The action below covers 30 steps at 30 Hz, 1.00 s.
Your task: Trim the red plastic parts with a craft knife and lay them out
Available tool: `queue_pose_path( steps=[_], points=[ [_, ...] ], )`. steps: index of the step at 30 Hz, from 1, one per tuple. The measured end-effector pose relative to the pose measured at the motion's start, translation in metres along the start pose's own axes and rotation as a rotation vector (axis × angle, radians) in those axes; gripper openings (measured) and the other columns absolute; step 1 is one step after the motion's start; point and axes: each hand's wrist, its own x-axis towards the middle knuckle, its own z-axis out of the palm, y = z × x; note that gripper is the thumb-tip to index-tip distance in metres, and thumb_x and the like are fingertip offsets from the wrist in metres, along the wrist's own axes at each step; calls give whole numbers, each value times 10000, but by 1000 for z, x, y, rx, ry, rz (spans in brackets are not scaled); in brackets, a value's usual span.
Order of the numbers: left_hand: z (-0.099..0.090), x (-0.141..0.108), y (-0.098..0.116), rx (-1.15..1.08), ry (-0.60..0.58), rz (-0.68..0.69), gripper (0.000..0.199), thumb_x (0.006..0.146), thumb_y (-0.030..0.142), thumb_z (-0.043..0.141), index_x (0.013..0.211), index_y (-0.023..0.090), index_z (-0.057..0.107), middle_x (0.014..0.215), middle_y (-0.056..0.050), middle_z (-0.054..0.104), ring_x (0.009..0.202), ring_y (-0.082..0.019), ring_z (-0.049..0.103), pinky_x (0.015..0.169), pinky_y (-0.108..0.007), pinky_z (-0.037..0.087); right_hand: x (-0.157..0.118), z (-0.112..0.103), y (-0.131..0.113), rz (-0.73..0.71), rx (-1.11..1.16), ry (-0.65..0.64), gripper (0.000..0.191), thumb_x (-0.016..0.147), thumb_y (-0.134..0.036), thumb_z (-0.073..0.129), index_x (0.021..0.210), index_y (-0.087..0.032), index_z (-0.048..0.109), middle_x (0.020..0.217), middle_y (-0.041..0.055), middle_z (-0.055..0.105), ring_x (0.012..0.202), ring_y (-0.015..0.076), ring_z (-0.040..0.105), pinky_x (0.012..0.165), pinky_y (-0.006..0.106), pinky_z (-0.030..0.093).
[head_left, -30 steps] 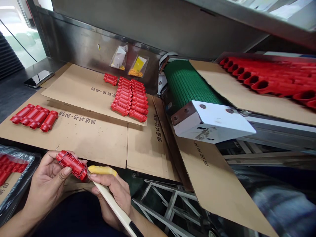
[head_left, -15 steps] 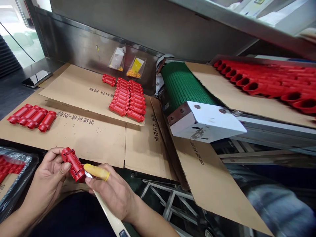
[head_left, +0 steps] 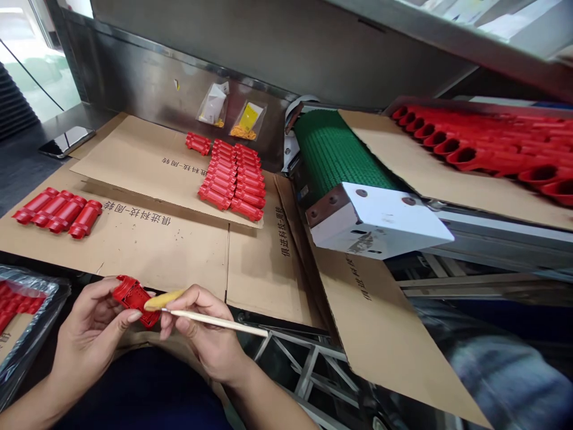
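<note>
A red ribbed plastic part point(head_left: 136, 298) is held above the table's near edge by my left hand point(head_left: 92, 328), thumb and fingers around its left end. My right hand point(head_left: 206, 334) grips a thin tool with a pale handle point(head_left: 224, 322), its tip against the right end of the red part. A yellow cover sits on one finger of that hand and touches the part. Four similar red parts point(head_left: 67, 212) lie in a row on the cardboard at the left. Rows of red parts point(head_left: 233, 179) rest on a raised cardboard sheet point(head_left: 129, 161).
A green conveyor belt point(head_left: 338, 149) with a white end bracket point(head_left: 380, 224) stands right of centre. Many red tubes point(head_left: 492, 143) lie beyond it on cardboard. Two small bags point(head_left: 248, 119) lean at the back. A phone point(head_left: 67, 142) and a lined bin point(head_left: 33, 322) are at the left.
The red part has turned in my left hand, showing its open side more. The tool in my right hand has swung from pointing down to lying nearly level.
</note>
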Motion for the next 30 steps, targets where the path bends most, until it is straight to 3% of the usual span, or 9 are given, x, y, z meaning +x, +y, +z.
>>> queue_pose_path(
  steps=[2, 4, 7, 10, 13, 19, 22, 30],
  points=[
    [-4, 2, -3, -41, -56, -50, 331, 822, 175, 887, 1102, 285, 748, 1017, -11, 821, 834, -189, 804, 802, -254, 664, -3, 1, -4, -13, 51, -177, 331, 1025, -504, 709, 985, -182, 641, 789, 39, 790, 587, 136, 747, 590, 255, 647],
    [-8, 6, -5, -119, -94, -137, 333, 840, 185, 881, 1118, 281, 725, 1039, -18, 815, 886, -195, 806, 845, -271, 662, -6, 0, -9, -111, -115, -274, 324, 1051, -499, 668, 952, -191, 650, 771, 43, 792, 633, 158, 774, 601, 265, 659],
    [-11, 10, -7, -249, -104, -254, 324, 851, 202, 880, 1116, 274, 708, 1034, -26, 808, 900, -216, 809, 850, -316, 673, -8, -6, -13, -371, -638, -55, 139, 1061, -324, 679, 1072, -194, 728, 987, 107, 824, 951, 216, 807, 829, 351, 687],
    [-10, 12, -6, -293, -121, -269, 285, 866, 199, 866, 1088, 274, 704, 1013, -23, 807, 895, -233, 812, 838, -369, 689, -7, -11, -8, -520, -890, 51, 196, 1067, -251, 642, 1230, -195, 735, 1133, 142, 800, 1036, 238, 775, 874, 383, 680],
    [-9, 11, -4, -298, -130, -269, 267, 874, 193, 858, 1078, 281, 710, 994, -12, 807, 907, -219, 807, 855, -358, 685, -4, -10, -1, -575, -875, 17, 238, 1072, -244, 627, 1284, -195, 723, 1184, 154, 783, 1032, 242, 761, 849, 392, 682],
    [-8, 6, -5, -127, -171, -173, 214, 866, 177, 864, 1023, 269, 752, 1008, -4, 809, 897, -145, 777, 853, -189, 624, 6, 0, 5, -655, -891, 60, 274, 1034, -158, 648, 1301, -181, 709, 1173, 155, 789, 1069, 256, 762, 891, 420, 675],
    [-6, 4, -3, -42, -205, -122, 178, 874, 191, 855, 1004, 266, 761, 986, -11, 812, 864, -147, 781, 822, -191, 631, 10, 4, 8, -670, -899, 46, 285, 991, -104, 675, 1269, -155, 715, 1142, 155, 796, 1039, 247, 763, 882, 395, 678],
    [1, 3, 4, -23, -162, -100, 144, 861, 225, 868, 955, 271, 770, 940, 4, 809, 816, -137, 781, 788, -181, 630, 8, 7, 11, -654, -918, 64, 311, 987, -89, 653, 1283, -168, 706, 1125, 144, 799, 1006, 251, 768, 861, 413, 682]
  ],
)
